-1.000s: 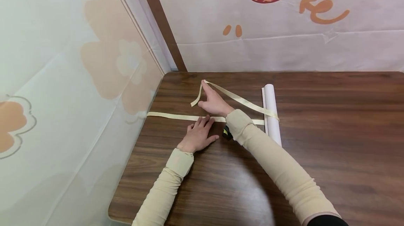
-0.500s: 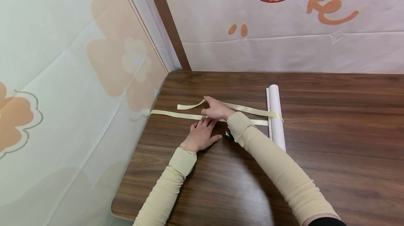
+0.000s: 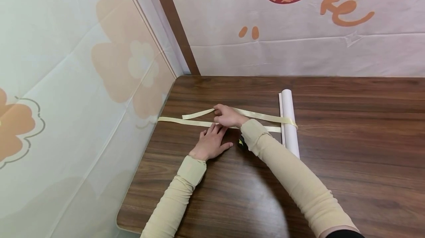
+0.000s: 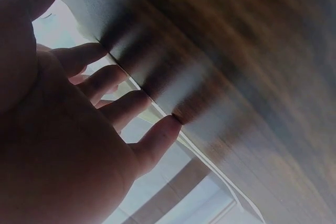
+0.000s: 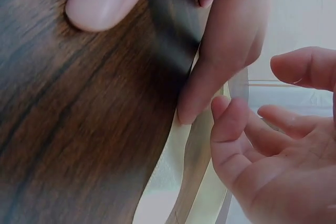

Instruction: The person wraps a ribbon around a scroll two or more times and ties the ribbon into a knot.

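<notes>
A pale yellow ribbon [image 3: 199, 123] crosses the table and wraps round a white roll [image 3: 290, 120]. My left hand [image 3: 210, 145] has its fingers spread, with the fingertips on the nearer strand. In the left wrist view its fingers [image 4: 160, 137] reach down to the tabletop. My right hand [image 3: 229, 116] is just beyond the left one, its fingers curled at the farther strand and holding it; the ribbon's loose end sticks out to the left. The right wrist view shows the curled right fingers [image 5: 231, 124] beside that strand, close to the left fingertips.
A small black-and-yellow object [image 3: 241, 142] lies on the table, partly hidden by my right forearm. The brown wooden table [image 3: 358, 138] meets printed cloth walls [image 3: 299, 53] at its back and left.
My right hand has come down nearer to the table and to the left hand, bringing the ribbon's farther strand with it. The loose end has swung left. The left hand stays in place.
</notes>
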Demonstrator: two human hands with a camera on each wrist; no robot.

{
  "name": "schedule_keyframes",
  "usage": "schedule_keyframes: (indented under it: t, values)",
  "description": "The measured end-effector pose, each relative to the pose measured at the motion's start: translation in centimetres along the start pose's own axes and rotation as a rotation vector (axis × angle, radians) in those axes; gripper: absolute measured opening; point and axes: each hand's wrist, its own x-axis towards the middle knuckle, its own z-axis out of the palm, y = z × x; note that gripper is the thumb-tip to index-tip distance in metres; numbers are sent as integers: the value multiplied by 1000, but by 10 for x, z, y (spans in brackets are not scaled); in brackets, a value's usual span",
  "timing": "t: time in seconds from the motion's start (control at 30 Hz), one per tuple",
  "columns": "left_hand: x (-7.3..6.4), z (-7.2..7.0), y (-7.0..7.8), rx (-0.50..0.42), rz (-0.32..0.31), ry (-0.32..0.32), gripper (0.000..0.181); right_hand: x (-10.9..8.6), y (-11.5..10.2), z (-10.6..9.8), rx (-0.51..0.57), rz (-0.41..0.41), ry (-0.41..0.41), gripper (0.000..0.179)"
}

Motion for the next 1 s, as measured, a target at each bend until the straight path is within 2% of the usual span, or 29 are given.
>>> schedule_keyframes:
  t: [0.17,0.4,0.53,0.77,1.0]
  values:
    - [0,1,0,-2,-10,-13,68,-6,1,-7,-7,-5,10,54]
    - [2,1,0,-6,-21,-26,67,-20,4,-30,-95,-45,84,49]
    - [1,0,1,-24,-40,-27,66,-35,7,-45,-123,-55,103,47]
    - [1,3,6,-10,-128,-26,62,-66,22,-74,-175,-71,183,44]
    - [0,-1,11,8,-134,-21,62,-96,37,-99,-139,-47,246,42]
